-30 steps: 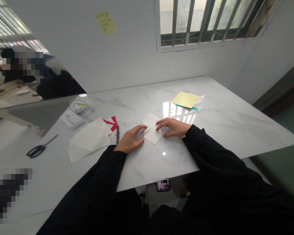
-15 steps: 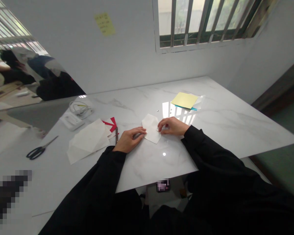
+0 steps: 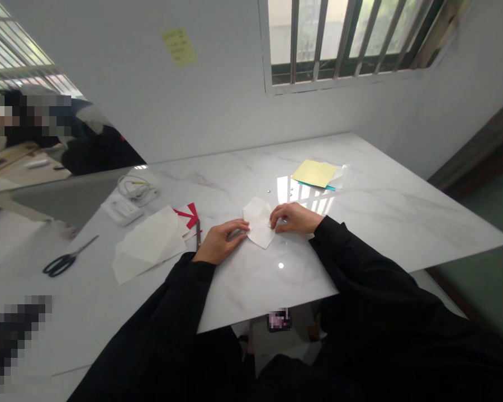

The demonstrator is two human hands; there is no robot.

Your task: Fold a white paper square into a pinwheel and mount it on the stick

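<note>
A small piece of white paper with pointed ends lies on the marbled table in front of me. My left hand pinches its left edge between thumb and fingers. On the opposite side, my right hand has its thumb and fingertips closed on the right edge. Fold lines show faintly on the paper. Just left of my left hand is a narrow brown tool, partly hidden by that hand. Larger white sheets and red paper scraps lie further left.
Dark-handled scissors lie far left. Behind them are a white box and a coiled cable. Yellow paper rests over blue and clear pieces at the back right. Another person sits beyond the partition.
Both hands keep their hold on the white paper, with hardly any movement. The whole view has shifted slightly.
</note>
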